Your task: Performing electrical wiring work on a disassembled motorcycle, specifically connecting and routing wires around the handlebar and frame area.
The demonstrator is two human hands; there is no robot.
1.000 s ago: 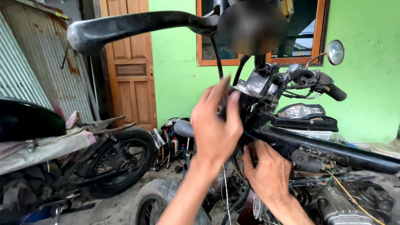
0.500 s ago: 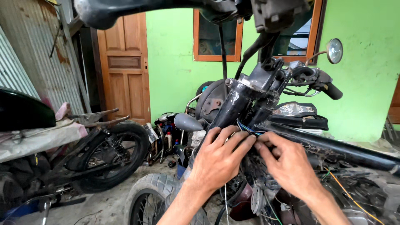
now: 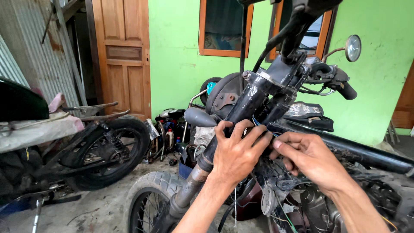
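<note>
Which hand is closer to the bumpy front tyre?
Left. The left hand grips the black fork tube right above the front tyre. The right hand is farther off, by the frame behind the fork, fingering the wires.

The rear wall (image 3: 177,64) was painted bright green. It carried a panelled wooden door (image 3: 123,56) and orange-framed windows (image 3: 222,28). Corrugated metal sheeting (image 3: 26,47) stood left; the concrete floor (image 3: 103,207) was dirty.

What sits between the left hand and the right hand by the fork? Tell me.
In the head view, thin blue wires run between the left hand and the right hand, beside the black fork tube.
</note>
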